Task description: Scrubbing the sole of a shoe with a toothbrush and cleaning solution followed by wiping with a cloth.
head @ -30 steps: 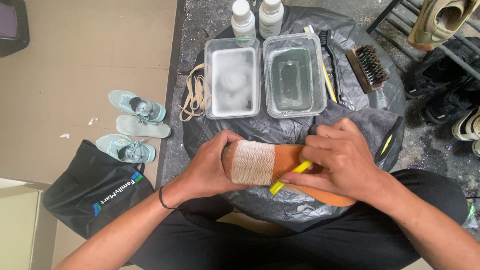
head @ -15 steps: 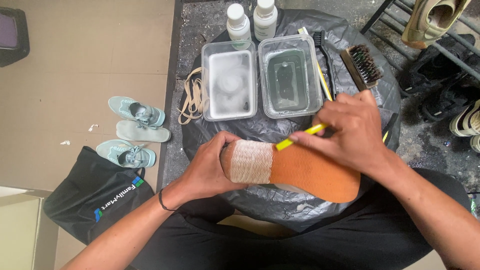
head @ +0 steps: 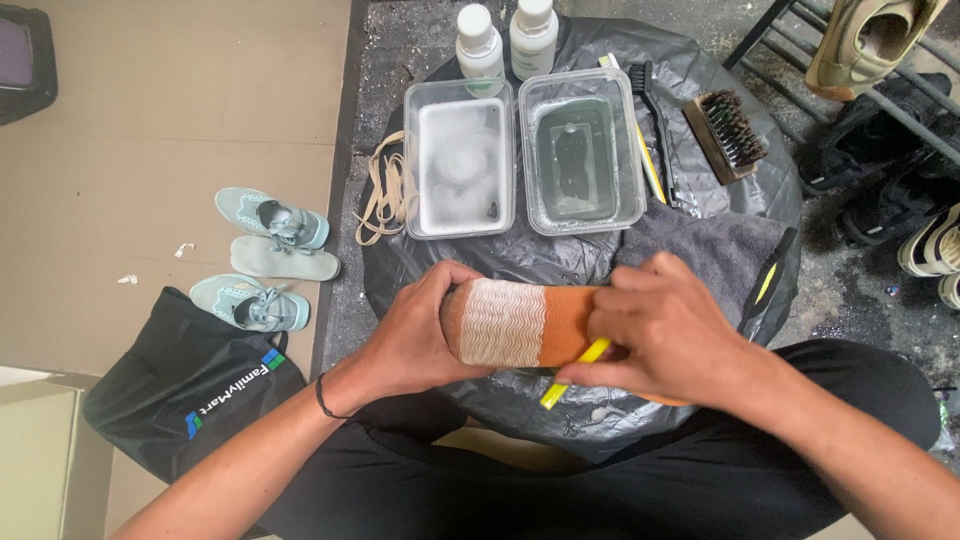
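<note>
An orange shoe insole [head: 520,325] with a pale wavy-patterned heel patch lies across my lap over a black plastic sheet [head: 560,250]. My left hand [head: 425,335] grips its heel end. My right hand [head: 665,335] covers the other end and holds a yellow-handled brush [head: 573,371] pressed against the insole; the bristles are hidden under my fingers.
Two clear tubs stand ahead: one with foamy water [head: 460,160], one with clearer water [head: 580,150]. Two white bottles [head: 505,40], a wooden brush [head: 728,135], thin brushes [head: 648,130], a grey towel [head: 720,250], beige laces [head: 385,195], mint shoes [head: 268,220], a black bag [head: 200,385] and a shoe rack [head: 880,110] surround them.
My right hand has come down from the insole's far side to its near edge, the yellow brush now pointing toward me. The insole has shifted slightly left and leveled.
</note>
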